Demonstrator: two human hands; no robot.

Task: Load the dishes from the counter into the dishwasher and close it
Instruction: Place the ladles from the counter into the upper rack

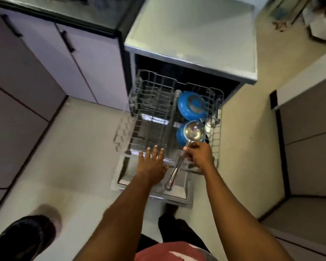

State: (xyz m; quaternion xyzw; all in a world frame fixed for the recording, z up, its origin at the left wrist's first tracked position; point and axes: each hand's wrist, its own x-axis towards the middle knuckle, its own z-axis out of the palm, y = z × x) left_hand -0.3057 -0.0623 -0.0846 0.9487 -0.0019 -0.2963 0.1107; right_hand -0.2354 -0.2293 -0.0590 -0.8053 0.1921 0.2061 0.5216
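Over the rack's front edge, ladle poised
Gripped by the right hand, its scoop points rearward above blue bowls; left hand spread, empty.

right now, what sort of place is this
Likely a home kitchen: a pulled-out dishwasher rack holding blue bowls, cabinet doors under a dark counter, a steel ladle in the right hand.
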